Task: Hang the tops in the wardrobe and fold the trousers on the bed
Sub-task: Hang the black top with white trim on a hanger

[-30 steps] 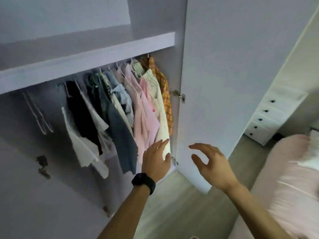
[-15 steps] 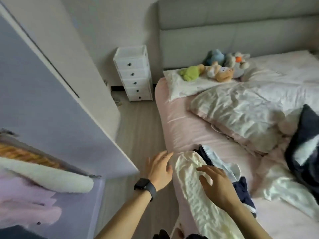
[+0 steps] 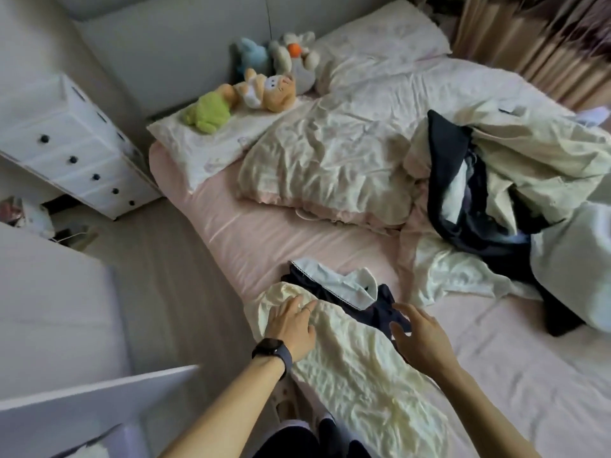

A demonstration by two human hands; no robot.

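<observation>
Pink-sheeted bed (image 3: 264, 233): a cream garment (image 3: 347, 365) lies at its near edge; left hand (image 3: 291, 325) rests flat on it, fingers straight; right hand (image 3: 423, 338), spread-fingered and holding nothing, is over a navy garment (image 3: 383, 302) just beside. Crumpled clothes pile (image 3: 479, 193) lies well apart, right.

A crumpled cream garment (image 3: 357, 365) lies lengthwise on the pink bed (image 3: 264, 236), overlapping a navy garment (image 3: 380, 305).

Black smartwatch (image 3: 271, 349) on left wrist (thin ring (image 3: 307, 309) on left hand (image 3: 291, 325)); forearms (image 3: 231, 401) bare.
</observation>
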